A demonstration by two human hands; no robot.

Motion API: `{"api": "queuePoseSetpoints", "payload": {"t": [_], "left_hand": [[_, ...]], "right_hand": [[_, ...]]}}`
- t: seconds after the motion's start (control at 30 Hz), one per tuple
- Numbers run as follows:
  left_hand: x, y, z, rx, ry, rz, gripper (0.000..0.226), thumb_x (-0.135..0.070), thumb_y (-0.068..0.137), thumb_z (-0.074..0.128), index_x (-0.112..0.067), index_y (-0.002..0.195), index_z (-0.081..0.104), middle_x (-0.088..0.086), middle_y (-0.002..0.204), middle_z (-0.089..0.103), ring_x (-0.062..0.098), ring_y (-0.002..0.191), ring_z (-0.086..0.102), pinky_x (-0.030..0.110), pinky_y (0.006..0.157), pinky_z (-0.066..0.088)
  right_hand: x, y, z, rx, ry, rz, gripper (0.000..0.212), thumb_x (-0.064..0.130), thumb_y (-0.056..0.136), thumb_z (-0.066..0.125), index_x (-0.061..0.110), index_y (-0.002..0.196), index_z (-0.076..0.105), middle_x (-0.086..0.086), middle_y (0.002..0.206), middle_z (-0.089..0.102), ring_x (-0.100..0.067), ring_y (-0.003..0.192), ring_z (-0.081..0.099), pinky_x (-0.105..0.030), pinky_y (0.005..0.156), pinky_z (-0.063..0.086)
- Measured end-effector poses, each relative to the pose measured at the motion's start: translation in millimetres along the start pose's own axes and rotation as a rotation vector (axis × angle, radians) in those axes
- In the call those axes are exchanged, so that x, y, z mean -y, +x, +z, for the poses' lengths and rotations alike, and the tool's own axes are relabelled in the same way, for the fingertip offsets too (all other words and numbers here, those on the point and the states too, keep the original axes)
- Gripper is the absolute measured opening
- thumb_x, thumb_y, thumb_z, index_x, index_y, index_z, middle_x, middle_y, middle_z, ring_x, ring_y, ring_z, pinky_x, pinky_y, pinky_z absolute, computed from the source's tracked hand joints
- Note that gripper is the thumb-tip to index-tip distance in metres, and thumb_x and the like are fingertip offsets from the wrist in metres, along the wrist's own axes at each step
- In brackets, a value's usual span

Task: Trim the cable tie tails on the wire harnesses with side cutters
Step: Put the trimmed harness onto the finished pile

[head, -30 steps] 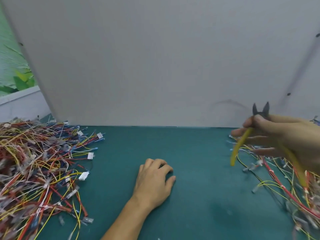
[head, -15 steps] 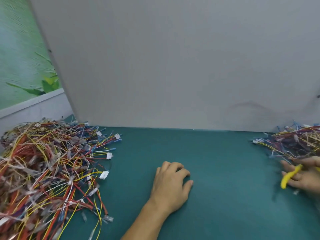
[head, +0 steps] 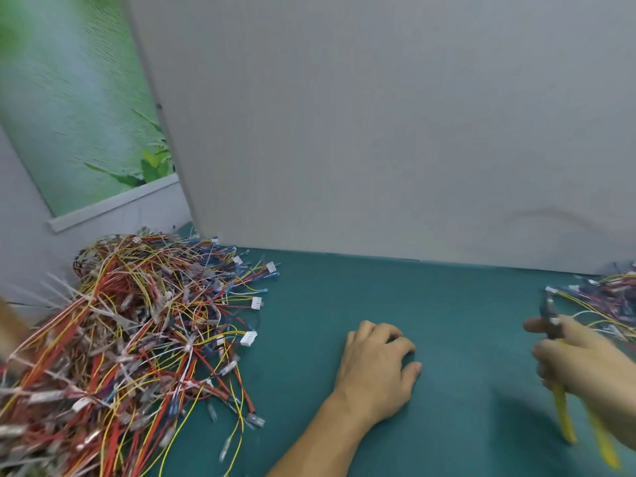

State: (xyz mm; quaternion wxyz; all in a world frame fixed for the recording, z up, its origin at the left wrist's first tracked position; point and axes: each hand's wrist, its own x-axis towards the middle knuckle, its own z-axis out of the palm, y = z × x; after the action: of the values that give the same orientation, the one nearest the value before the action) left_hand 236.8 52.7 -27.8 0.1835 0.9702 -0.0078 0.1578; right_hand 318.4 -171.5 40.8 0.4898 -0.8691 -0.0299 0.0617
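Bench is being covered by a teal mat (head: 464, 321). Its far edge is being closed off by a plain grey panel (head: 378, 115). Far left, a green plant poster (head: 79, 108) is being displayed on a pale wall (head: 24, 235). A big tangle of wire harnesses (head: 130, 339) is being heaped on the mat's left, with a smaller pile (head: 609, 297) at far right. Side cutters (head: 564, 418) are being gripped by the right hand (head: 585, 363), yellow handles pointing near, head just beside the smaller pile. Left hand (head: 375, 370) is being rested mid-mat, fingers loosely curled, nothing held.
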Motion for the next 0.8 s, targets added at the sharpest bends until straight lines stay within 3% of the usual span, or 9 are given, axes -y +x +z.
{"api": "queuePoseSetpoints", "payload": {"t": [0.03,0.1,0.17,0.2,0.3,0.47,0.67,0.8], "left_hand": [[0,0,-1,0.007,-0.002,-0.002,0.032,-0.047,0.092,0.05,-0.029,0.116,0.063,-0.013,0.125,0.052,0.014,0.118,0.038,0.027,0.1,0.026],[1,0,-3,0.031,-0.008,-0.008,0.033,-0.047,0.092,0.05,-0.029,0.116,0.062,-0.013,0.127,0.052,0.014,0.119,0.037,0.026,0.1,0.025],[0,2,-6,0.066,-0.009,-0.012,0.033,-0.046,0.092,0.051,-0.028,0.117,0.062,-0.012,0.128,0.052,0.014,0.12,0.038,0.027,0.101,0.027],[0,3,-9,0.084,-0.013,-0.017,0.034,-0.045,0.092,0.052,-0.027,0.119,0.062,-0.011,0.128,0.052,0.015,0.121,0.039,0.027,0.102,0.028],[-1,6,-18,0.116,-0.041,-0.034,0.036,-0.042,0.094,0.052,-0.024,0.123,0.059,-0.007,0.13,0.052,0.015,0.122,0.043,0.028,0.105,0.033],[-1,10,-52,0.073,-0.04,-0.064,0.034,-0.043,0.093,0.053,-0.026,0.121,0.06,-0.007,0.125,0.057,0.014,0.117,0.051,0.032,0.099,0.042],[49,23,-130,-0.249,0.127,-0.252,0.025,-0.032,0.092,0.055,-0.019,0.109,0.068,0.002,0.109,0.07,0.025,0.103,0.062,0.037,0.09,0.049],[114,21,-184,-0.397,0.419,-0.511,0.023,-0.014,0.086,0.053,-0.009,0.103,0.068,0.016,0.102,0.069,0.036,0.094,0.062,0.044,0.082,0.054]], "right_hand": [[-1,-18,13,-0.053,-0.236,-0.031,0.023,0.005,0.089,0.049,0.019,0.107,0.047,-0.006,0.081,0.053,-0.032,0.076,0.056,-0.038,0.07,0.044],[-18,-33,37,0.007,-0.72,-0.184,0.02,0.025,0.09,0.045,0.03,0.107,0.036,0.0,0.09,0.044,-0.029,0.094,0.056,-0.035,0.073,0.038],[-18,-46,45,-0.099,-0.978,-0.241,0.022,0.039,0.091,0.035,0.035,0.111,0.03,0.004,0.089,0.036,-0.02,0.099,0.054,-0.034,0.074,0.035],[-18,-48,45,-0.179,-0.951,-0.238,0.023,0.043,0.093,0.031,0.037,0.115,0.03,0.005,0.09,0.035,-0.017,0.1,0.052,-0.033,0.076,0.035],[-31,-62,54,-0.195,-1.004,-0.308,0.03,0.05,0.096,0.022,0.04,0.122,0.031,0.006,0.095,0.034,-0.014,0.105,0.05,-0.031,0.084,0.037],[-42,-54,55,-0.241,-1.057,-0.34,0.033,0.055,0.094,0.016,0.041,0.118,0.035,0.01,0.099,0.04,-0.01,0.106,0.05,-0.029,0.081,0.036],[-45,-50,59,-0.297,-1.112,-0.298,0.033,0.057,0.093,0.016,0.043,0.116,0.035,0.013,0.102,0.042,-0.007,0.107,0.05,-0.026,0.082,0.037],[-45,-48,61,-0.327,-1.153,-0.26,0.034,0.058,0.092,0.016,0.045,0.118,0.035,0.014,0.102,0.043,-0.005,0.107,0.05,-0.024,0.08,0.038]]}}
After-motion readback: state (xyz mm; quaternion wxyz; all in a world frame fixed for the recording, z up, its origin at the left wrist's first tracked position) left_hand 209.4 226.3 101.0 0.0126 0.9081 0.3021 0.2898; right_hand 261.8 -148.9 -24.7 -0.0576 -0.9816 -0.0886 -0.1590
